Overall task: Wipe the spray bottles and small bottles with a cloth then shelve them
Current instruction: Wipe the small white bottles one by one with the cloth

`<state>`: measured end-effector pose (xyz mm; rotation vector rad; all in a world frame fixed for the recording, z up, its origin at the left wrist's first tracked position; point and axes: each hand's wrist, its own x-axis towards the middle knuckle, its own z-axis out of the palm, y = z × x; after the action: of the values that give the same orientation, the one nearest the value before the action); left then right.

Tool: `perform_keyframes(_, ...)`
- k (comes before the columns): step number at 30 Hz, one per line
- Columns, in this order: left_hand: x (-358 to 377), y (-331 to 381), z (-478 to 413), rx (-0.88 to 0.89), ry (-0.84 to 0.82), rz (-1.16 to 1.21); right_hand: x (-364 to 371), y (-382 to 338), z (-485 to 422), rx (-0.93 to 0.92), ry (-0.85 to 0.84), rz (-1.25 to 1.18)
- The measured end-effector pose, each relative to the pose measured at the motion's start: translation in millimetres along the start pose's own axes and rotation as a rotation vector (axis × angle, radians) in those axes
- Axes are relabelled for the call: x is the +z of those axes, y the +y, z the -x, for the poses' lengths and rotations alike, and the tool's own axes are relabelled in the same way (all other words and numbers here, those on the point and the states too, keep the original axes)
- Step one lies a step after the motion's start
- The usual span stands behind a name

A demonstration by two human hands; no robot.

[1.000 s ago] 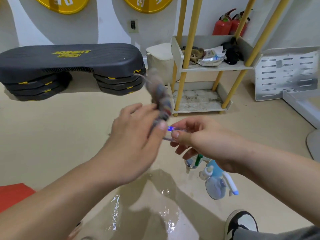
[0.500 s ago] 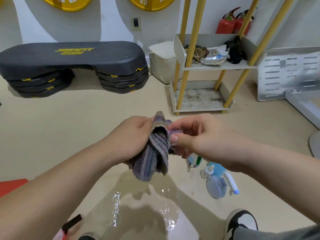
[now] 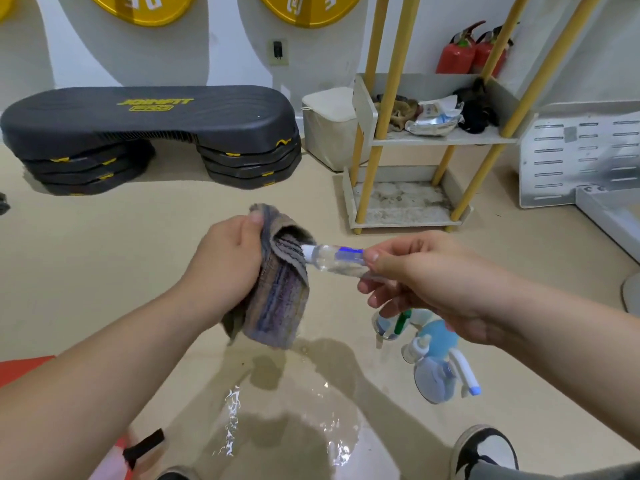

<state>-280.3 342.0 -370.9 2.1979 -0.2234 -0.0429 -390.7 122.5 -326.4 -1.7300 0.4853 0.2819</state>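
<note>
Small bottle (image 3: 332, 259) now drawn out of cloth (image 3: 280, 299), cap end just touching the fold. Right hand (image 3: 426, 278) fingers pinch its base; left hand (image 3: 221, 268) fingers clamp the cloth. Wipe likely near done; shelf (image 3: 405, 221) next.

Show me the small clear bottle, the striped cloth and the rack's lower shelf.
small clear bottle (image 3: 329, 260), head view, on its clear body.
striped cloth (image 3: 280, 301), head view, on its hanging part.
lower shelf (image 3: 401, 202), head view, on its bare stained surface.

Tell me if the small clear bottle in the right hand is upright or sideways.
Sideways. The small clear bottle lies roughly level, white cap toward the cloth, its base pinched by the right hand.
</note>
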Motion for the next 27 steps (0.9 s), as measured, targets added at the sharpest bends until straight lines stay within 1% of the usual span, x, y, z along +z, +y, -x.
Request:
perform_keyframes(1, -1.5, 3.2, 1.9, -0.002, 0.055, 0.041, -1.0, 0.4, -1.1, 0.029, 0.022, -0.037)
perform_keyframes(3, -2.3, 11.2, 6.9, 0.076, 0.124, 0.035, -0.6, 2.6, -3.1, 0.071, 0.066, -0.121)
perform_keyframes(6, -1.4, 25.5, 19.1, 0.190, 0.126, 0.062, 5.7, 4.9, -6.5, 0.112, 0.098, -0.294)
perform_keyframes(8, 3.7, 34.4, 29.7, 0.203, 0.097, 0.132, 10.3, 3.3, -7.0, 0.113, 0.081, -0.397)
perform_keyframes(10, 12.2, 46.2, 42.8, 0.143, 0.066, 0.260, 16.9, 0.6, -5.0, 0.099, 0.010, -0.465)
perform_keyframes(11, 16.3, 51.9, 48.3, 0.073, 0.014, 0.376, 21.0, -0.6, -3.2, 0.091, -0.035, -0.492)
perform_keyframes(13, 21.7, 61.4, 55.1, -0.102, -0.174, 0.656, 28.8, -0.5, -0.9, 0.077, -0.100, -0.557)
perform_keyframes(14, 22.6, 62.3, 54.8, -0.165, -0.241, 0.753, 31.6, -0.2, -0.2, 0.068, -0.111, -0.579)
perform_keyframes(15, 21.9, 62.7, 52.7, -0.204, -0.269, 0.811, 33.3, -0.5, 0.9, 0.049, -0.111, -0.582)
perform_keyframes(17, 21.1, 57.5, 45.9, -0.237, -0.281, 0.869, 33.7, -0.5, 3.1, -0.013, -0.096, -0.522)
perform_keyframes(20, 25.3, 53.7, 44.5, -0.287, -0.328, 0.911, 34.1, 3.4, 4.5, -0.110, -0.031, -0.275)
perform_keyframes(21, 26.7, 54.6, 46.8, -0.300, -0.359, 0.909, 34.5, 5.2, 4.1, -0.130, 0.000, -0.182)
perform_keyframes(23, 29.9, 56.1, 51.6, -0.271, -0.388, 0.833, 33.1, 7.9, 1.8, -0.174, 0.040, -0.062)
perform_keyframes(25, 31.0, 56.6, 54.2, -0.243, -0.359, 0.751, 27.4, 7.2, -2.2, -0.203, 0.071, 0.021)
perform_keyframes(27, 29.6, 56.7, 52.2, -0.330, -0.335, 0.802, 20.6, 3.3, -6.0, -0.174, 0.081, 0.084)
